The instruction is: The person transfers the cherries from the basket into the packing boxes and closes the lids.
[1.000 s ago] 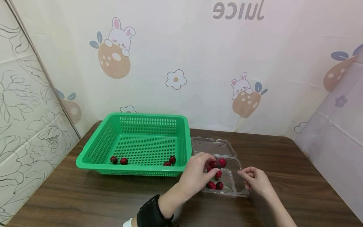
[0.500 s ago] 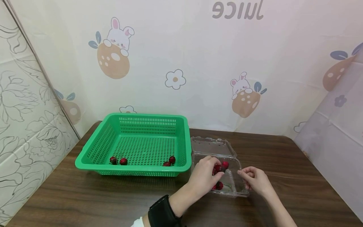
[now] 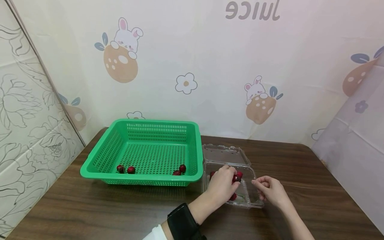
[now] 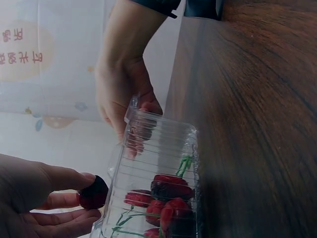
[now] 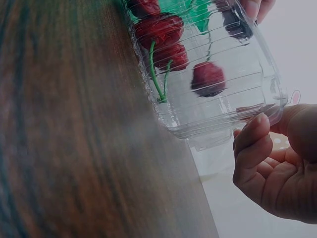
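Note:
My left hand [image 3: 220, 186] is over the clear plastic clamshell box [image 3: 255, 204], whose lid lies folded back behind it. Thumb and fingers pinch a dark red cherry [image 4: 93, 192] level with the box rim, as the left wrist view shows. More cherries [image 5: 208, 79] with green stems lie inside the box, partly hidden from the head camera by that hand. At the box's right side, my right hand [image 3: 271, 190] pinches the rim between thumb and curled fingers.
Left of the box stands a green slotted basket [image 3: 138, 178], its rim close against the box's side. Several cherries [image 3: 131, 170] lie along its near edge. Both containers sit on a dark wood table [image 3: 120, 210], with a printed curtain [image 3: 216, 110] hanging behind.
My left hand has shifted rightward across the box, covering more of the cherries near the front. The right hand keeps its place on the rim, and the basket stays put.

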Tool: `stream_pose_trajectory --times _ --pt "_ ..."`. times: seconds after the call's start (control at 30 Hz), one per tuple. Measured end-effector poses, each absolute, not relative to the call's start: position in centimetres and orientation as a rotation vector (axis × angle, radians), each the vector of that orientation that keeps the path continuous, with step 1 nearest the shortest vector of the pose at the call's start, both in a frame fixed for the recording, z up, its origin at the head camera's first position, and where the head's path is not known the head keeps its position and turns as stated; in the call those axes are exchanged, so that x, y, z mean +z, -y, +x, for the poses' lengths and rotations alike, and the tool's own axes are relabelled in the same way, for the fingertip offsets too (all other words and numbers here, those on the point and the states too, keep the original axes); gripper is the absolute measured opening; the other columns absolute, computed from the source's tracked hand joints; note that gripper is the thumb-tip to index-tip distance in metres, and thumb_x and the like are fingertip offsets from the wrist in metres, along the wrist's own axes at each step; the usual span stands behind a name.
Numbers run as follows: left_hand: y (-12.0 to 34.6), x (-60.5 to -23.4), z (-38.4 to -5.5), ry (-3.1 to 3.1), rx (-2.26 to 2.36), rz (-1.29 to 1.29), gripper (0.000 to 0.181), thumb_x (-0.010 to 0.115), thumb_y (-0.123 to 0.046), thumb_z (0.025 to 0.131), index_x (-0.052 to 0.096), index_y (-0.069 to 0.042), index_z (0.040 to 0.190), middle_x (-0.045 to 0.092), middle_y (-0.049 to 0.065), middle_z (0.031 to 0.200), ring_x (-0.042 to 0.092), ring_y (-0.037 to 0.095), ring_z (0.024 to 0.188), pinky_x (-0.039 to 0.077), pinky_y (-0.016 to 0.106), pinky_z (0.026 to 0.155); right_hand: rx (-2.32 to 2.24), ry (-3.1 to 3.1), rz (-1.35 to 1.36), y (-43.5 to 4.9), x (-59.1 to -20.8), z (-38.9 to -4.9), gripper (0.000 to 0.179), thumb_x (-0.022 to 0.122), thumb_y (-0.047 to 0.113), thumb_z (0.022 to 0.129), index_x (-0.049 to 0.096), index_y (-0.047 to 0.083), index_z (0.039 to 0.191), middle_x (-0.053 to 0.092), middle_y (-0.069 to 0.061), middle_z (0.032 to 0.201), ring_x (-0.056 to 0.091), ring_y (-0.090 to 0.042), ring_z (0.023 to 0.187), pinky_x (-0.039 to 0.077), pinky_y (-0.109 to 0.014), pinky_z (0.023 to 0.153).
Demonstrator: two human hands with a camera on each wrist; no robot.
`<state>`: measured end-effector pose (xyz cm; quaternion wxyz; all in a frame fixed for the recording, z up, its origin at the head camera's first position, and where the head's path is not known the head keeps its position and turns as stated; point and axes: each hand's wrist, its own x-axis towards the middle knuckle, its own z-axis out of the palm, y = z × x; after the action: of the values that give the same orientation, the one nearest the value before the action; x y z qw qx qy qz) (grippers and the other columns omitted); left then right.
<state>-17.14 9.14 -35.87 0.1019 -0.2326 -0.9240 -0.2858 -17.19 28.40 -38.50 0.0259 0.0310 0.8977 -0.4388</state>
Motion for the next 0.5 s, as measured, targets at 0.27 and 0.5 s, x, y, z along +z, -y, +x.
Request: stream_pose_trajectory --times 0.27,0.5 --pt "-10.2 -36.0 -17.4 2.792 -0.751 -0.685 0.023 0.071 -0.025 0.076 0.064 -0.011 0.093 0.056 -0.002 0.081 0.055 0.004 0.069 0.047 0.017 0.061 -1.343 -2.792 0.098 -28.4 -38.4 -17.3 0.027 0.056 0.021 0.087 0.052 -0.005 0.092 0.049 -0.003 0.054 0.046 -0.012 0.043 0.042 -0.027 0.042" --pt "-11.0 -36.2 -17.4 2.852 -0.652 -0.697 0.020 0.071 -0.025 0.076 0.064 -0.012 0.090 0.055 -0.003 0.079 0.054 0.004 0.065 0.045 0.019 0.053 -1.351 -2.781 0.087 -28.4 -38.5 -17.1 0.029 0.057 0.023 0.087 0.052 -0.006 0.092 0.049 -0.003 0.054 0.046 -0.012 0.043 0.042 -0.027 0.042"
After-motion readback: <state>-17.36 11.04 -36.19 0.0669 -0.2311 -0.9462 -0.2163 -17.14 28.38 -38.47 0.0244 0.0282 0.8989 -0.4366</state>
